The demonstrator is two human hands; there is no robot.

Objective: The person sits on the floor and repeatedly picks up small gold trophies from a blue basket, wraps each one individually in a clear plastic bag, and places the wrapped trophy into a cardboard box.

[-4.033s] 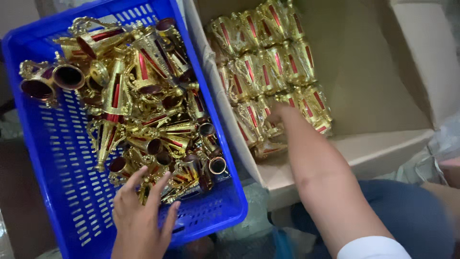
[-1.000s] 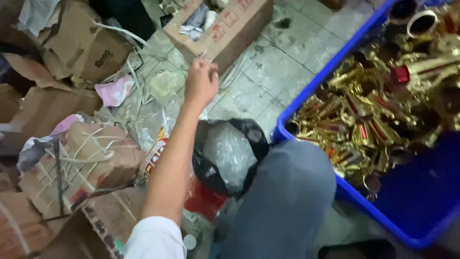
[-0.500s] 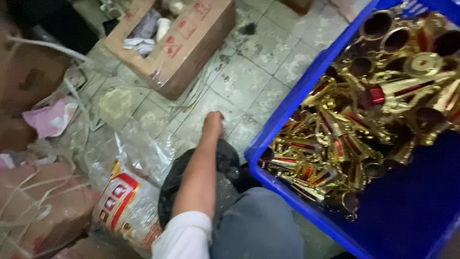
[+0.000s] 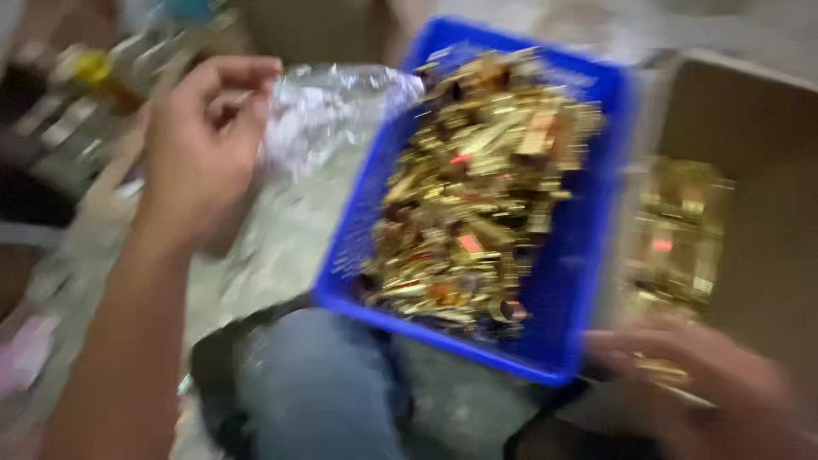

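The view is blurred by motion. My left hand (image 4: 204,145) is raised at the upper left, its fingers pinched together on the edge of a crumpled clear plastic bag (image 4: 341,111) that hangs beside it. A blue plastic basket (image 4: 588,281) in the middle holds a heap of gold and red trophy parts (image 4: 477,187). My right hand (image 4: 699,375) is at the lower right, by the basket's near corner and the front of a cardboard box (image 4: 767,170). Something small and gold lies at its fingers; the blur hides whether it is gripped.
The cardboard box holds rows of gold parts (image 4: 682,230) along its left side. My knee in blue jeans (image 4: 324,383) is below the basket, with a black bag around it. Blurred clutter and packaging lie at the far left.
My left hand has come up from the floor by the black bag and now holds a clear plastic bag. The view has swung back to the basket and box, and my right hand is in sight.
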